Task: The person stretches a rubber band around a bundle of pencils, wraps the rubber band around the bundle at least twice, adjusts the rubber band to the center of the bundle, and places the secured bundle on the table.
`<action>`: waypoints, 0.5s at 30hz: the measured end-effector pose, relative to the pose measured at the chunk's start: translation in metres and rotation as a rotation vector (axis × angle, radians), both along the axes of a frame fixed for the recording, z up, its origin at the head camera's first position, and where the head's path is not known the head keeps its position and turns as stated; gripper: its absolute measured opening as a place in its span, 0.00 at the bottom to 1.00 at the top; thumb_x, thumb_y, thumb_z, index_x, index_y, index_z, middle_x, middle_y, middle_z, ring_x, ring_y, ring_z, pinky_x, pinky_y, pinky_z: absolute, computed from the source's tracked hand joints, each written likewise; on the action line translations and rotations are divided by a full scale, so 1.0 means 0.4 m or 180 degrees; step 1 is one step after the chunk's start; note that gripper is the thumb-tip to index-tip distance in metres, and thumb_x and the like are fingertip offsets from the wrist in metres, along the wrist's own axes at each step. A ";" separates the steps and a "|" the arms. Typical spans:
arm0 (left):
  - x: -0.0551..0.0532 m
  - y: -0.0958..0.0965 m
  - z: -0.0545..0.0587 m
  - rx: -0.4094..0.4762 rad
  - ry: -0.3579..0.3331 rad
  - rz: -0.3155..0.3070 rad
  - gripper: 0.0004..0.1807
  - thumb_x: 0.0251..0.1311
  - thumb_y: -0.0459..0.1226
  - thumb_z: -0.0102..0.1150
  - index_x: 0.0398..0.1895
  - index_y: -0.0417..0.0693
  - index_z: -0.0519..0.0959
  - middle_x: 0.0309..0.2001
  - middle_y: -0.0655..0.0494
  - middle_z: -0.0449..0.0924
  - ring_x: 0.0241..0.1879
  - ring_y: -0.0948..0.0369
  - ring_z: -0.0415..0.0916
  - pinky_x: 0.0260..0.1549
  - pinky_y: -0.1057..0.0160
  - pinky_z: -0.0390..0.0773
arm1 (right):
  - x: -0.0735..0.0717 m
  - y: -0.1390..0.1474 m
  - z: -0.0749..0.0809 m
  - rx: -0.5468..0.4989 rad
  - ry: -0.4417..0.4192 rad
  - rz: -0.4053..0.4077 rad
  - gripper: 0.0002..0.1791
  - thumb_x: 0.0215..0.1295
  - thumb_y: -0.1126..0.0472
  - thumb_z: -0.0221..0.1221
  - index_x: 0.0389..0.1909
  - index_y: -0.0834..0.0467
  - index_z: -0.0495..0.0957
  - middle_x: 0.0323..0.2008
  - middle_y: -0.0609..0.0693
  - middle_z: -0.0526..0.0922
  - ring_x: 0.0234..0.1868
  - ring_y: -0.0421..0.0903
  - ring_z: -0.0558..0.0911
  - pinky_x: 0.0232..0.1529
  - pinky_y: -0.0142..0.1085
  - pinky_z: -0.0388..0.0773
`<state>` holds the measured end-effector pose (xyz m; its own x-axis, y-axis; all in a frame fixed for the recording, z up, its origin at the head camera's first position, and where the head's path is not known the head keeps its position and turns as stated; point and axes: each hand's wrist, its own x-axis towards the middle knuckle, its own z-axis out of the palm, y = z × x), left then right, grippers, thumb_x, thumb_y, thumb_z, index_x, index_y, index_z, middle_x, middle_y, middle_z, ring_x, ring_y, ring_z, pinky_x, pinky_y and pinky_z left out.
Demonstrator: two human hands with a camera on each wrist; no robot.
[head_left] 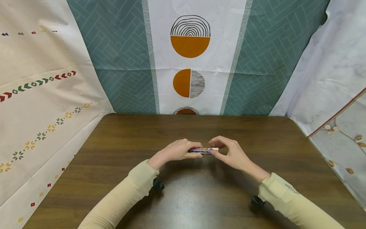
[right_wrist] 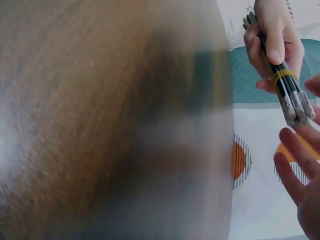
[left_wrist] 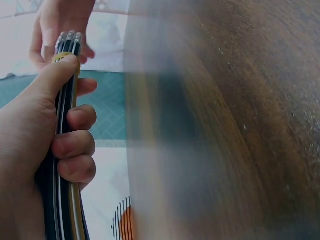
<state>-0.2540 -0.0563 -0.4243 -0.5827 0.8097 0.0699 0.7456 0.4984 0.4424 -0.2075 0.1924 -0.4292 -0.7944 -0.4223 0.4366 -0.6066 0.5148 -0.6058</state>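
My left hand (head_left: 178, 151) grips a bundle of thin pencils (head_left: 199, 151) above the middle of the table. In the left wrist view its fingers curl round the dark, striped shafts and the thumb lies along them. A yellow rubber band (right_wrist: 284, 75) binds the bundle near its silver, pale-tipped ends (right_wrist: 299, 106). Those ends point toward my right hand (head_left: 233, 156), whose fingers are parted and loosely bent around the bundle's right end. In the right wrist view, the fingers (right_wrist: 295, 175) of that hand are spread just beside the tips.
Below both hands lies the brown wooden table (head_left: 194, 194). A teal, white and orange patterned cloth (head_left: 197, 63) hangs behind its far edge. Patterned cloths stand along the left (head_left: 37, 111) and right (head_left: 328, 79) sides. Black wrist devices (head_left: 258, 201) sit under the sleeves.
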 end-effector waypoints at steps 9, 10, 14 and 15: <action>-0.007 -0.010 0.010 -0.0019 0.0026 -0.0014 0.16 0.64 0.51 0.62 0.51 0.56 0.80 0.28 0.64 0.77 0.23 0.70 0.67 0.25 0.72 0.66 | 0.007 0.004 -0.013 -0.0132 -0.0266 0.0017 0.13 0.60 0.61 0.69 0.44 0.47 0.82 0.40 0.42 0.86 0.36 0.34 0.82 0.40 0.33 0.82; -0.009 -0.015 0.011 -0.0035 0.0046 -0.0001 0.17 0.64 0.52 0.62 0.51 0.56 0.81 0.29 0.64 0.78 0.24 0.70 0.67 0.25 0.72 0.66 | 0.007 0.006 -0.014 -0.0160 -0.0287 -0.0008 0.13 0.59 0.61 0.69 0.44 0.47 0.82 0.40 0.42 0.87 0.35 0.34 0.82 0.40 0.32 0.82; -0.017 -0.043 0.015 -0.0101 0.0047 -0.0006 0.21 0.62 0.53 0.63 0.58 0.64 0.79 0.36 0.67 0.82 0.27 0.69 0.70 0.27 0.70 0.67 | 0.012 0.012 -0.015 -0.0215 -0.0413 -0.0060 0.12 0.59 0.61 0.70 0.43 0.47 0.82 0.39 0.44 0.87 0.32 0.35 0.82 0.36 0.31 0.82; -0.018 -0.051 0.015 -0.0109 0.0024 -0.0007 0.22 0.62 0.53 0.63 0.60 0.67 0.78 0.38 0.68 0.83 0.28 0.68 0.71 0.27 0.69 0.68 | 0.014 0.014 -0.015 -0.0220 -0.0442 -0.0062 0.12 0.59 0.61 0.70 0.43 0.47 0.82 0.39 0.44 0.87 0.31 0.35 0.82 0.36 0.31 0.82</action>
<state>-0.2613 -0.0767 -0.4185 -0.5804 0.8130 0.0466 0.7499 0.5114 0.4196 -0.2020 0.1979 -0.4352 -0.8570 -0.3789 0.3493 -0.5047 0.4800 -0.7175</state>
